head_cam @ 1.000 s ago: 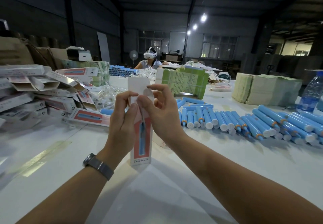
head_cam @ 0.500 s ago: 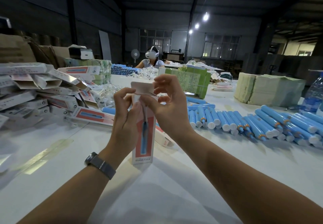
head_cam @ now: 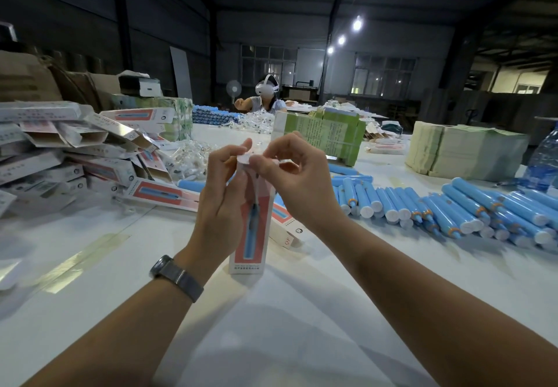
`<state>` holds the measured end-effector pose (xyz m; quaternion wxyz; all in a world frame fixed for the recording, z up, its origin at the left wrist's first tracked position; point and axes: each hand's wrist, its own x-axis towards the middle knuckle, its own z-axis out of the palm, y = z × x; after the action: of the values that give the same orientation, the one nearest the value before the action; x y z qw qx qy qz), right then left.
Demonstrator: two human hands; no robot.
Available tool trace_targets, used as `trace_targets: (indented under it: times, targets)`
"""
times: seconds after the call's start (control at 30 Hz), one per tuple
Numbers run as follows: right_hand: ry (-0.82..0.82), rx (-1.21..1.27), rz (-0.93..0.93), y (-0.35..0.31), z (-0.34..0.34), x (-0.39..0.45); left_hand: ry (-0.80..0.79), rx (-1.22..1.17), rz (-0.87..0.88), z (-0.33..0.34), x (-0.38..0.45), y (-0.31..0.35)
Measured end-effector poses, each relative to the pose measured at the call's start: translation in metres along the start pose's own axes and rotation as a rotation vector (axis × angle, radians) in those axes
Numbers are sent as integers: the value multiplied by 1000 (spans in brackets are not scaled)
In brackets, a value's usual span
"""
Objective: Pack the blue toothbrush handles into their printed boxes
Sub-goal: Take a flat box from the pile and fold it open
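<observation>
A white printed box (head_cam: 250, 244) with a red panel and a blue handle picture stands upright on the white table (head_cam: 271, 311). My left hand (head_cam: 222, 202) grips its upper part from the left. My right hand (head_cam: 297, 181) pinches the top flap, which is folded down over the opening. Several loose blue toothbrush handles (head_cam: 447, 205) lie in rows on the table to the right. What is inside the box is hidden.
A heap of open printed boxes (head_cam: 84, 157) lies at the left. Green leaflet stacks (head_cam: 329, 136) and a paper stack (head_cam: 465, 151) stand behind. A water bottle (head_cam: 543, 160) is at the far right. Another person (head_cam: 265, 96) sits across the table.
The top flap stood upright one second ago; my right hand has folded it down onto the box top. The box stays upright in my left hand.
</observation>
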<state>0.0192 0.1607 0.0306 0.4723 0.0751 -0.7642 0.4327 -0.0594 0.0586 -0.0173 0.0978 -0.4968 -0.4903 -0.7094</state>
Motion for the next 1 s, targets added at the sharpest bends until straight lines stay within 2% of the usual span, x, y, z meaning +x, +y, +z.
trace_targets:
  times: [0.23, 0.5, 0.73, 1.0]
  targets:
    - [-41, -42, -69, 0, -1, -1, 19, 134, 34, 0, -1, 0]
    - [-47, -237, -185, -1, 1, -2, 54, 275, 84, 2, -3, 1]
    - [-25, -289, -164, -6, 1, 1, 35, 261, 82, 3, -4, 2]
    - [-78, -307, -126, -15, -7, 11, -2, 216, 67, 2, -4, 6]
